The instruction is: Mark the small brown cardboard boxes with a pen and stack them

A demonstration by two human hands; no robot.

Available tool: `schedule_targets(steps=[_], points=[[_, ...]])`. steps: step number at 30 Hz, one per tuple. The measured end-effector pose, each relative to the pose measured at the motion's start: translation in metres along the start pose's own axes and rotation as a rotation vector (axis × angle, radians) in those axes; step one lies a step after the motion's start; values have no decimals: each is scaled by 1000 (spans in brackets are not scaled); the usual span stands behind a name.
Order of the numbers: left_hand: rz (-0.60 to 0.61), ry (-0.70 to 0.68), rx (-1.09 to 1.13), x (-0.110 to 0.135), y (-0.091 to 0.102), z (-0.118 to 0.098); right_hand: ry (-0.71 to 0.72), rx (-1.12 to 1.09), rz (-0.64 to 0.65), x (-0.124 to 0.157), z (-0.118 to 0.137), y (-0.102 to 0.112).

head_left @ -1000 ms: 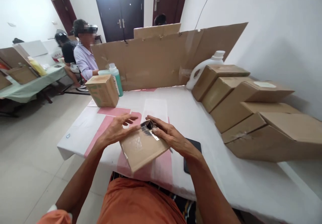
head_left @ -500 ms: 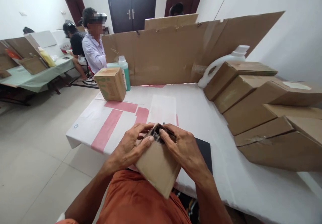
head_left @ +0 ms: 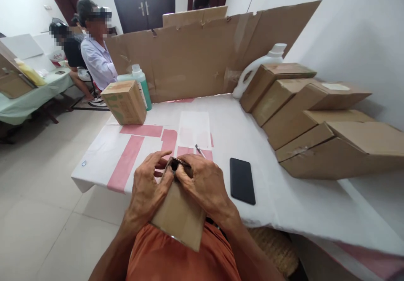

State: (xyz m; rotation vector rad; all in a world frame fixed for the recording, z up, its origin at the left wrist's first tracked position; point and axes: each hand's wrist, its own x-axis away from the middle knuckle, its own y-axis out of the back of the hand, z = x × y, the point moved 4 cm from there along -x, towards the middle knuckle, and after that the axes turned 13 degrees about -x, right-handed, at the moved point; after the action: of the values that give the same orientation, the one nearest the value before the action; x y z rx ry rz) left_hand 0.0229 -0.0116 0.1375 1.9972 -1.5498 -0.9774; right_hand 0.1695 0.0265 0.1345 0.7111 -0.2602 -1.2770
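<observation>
Over my lap, at the table's front edge, a small brown cardboard box [head_left: 179, 215] is tilted between both hands, its dark opening at the far end. My left hand [head_left: 148, 184] grips the box's left side, thumb pressed at the rim and index finger raised. My right hand [head_left: 203, 180] wraps round the far right corner, its thumb tucked at the opening. What lies inside the box is too dark to make out. Beyond my right hand lies a pen [head_left: 200, 151], and to the right a black smartphone [head_left: 242, 181] rests on the table.
Several cardboard boxes [head_left: 293, 135] lean in a row at the right, with a white jug [head_left: 252, 72] behind. A carton [head_left: 126, 104] and a green bottle [head_left: 143, 89] stand back left. A cardboard sheet [head_left: 195, 57] borders the white-covered table [head_left: 221, 116]. A person [head_left: 97, 57] sits beyond.
The view has turned right, so the scene sits further left. The whole phone and the pen now show. Both hands still hold the box, the right hand lying further over its opening.
</observation>
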Motion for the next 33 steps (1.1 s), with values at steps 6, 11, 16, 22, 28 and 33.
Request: schedule_targets(steps=[6,11,16,22,28,33], points=[[58,21,-17,-4,14,12,196,-53,53,4,11,-9],[-31,82,-60,-1,16,27,313,-383,-151,5,7,5],[-23,151,1,0,11,33,-92,-407,-384,0,-71,37],[224,234,271,-4,-5,43,-564,163,44,2,-162,4],[196,155,410,10,-8,41,-566,73,29,-1,-177,-20],[273,124,496,16,-14,41,-382,-463,-206,3,-129,16]])
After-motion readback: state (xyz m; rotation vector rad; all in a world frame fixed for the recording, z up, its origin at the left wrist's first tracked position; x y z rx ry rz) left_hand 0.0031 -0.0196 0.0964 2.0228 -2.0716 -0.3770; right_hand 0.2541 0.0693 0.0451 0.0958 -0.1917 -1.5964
